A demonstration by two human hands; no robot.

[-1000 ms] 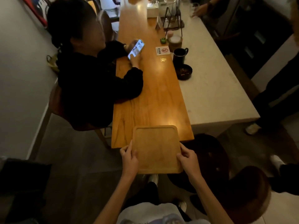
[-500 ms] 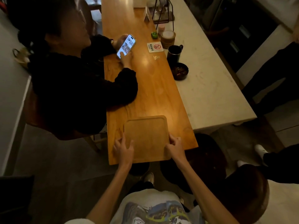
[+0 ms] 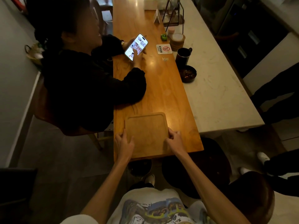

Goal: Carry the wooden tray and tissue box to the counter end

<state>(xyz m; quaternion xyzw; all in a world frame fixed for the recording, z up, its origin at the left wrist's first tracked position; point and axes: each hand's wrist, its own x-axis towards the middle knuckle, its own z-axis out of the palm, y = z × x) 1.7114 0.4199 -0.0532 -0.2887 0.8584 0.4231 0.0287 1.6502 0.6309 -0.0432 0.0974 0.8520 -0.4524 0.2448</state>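
Note:
The square, empty wooden tray point(image 3: 146, 135) lies flat on the near end of the long wooden counter point(image 3: 161, 94). My left hand point(image 3: 123, 141) holds its left edge with the fingers laid over the rim. Curled fingers of my right hand point(image 3: 174, 139) grip its right edge. A white tissue box point(image 3: 150, 4) stands far off at the top of the counter, partly cut by the frame.
A seated person in black point(image 3: 80, 78) leans on the counter's left side, holding a lit phone point(image 3: 136, 46). A black mug point(image 3: 182, 56), dark bowl point(image 3: 187, 73), coaster stack point(image 3: 177, 41) and wire stand point(image 3: 173, 15) sit along the white marble top point(image 3: 218, 94). Dark stools point(image 3: 210, 167) stand below.
The tray has gone from overhanging the counter's end to lying fully on the wood, slid forward by both hands. The view has moved closer.

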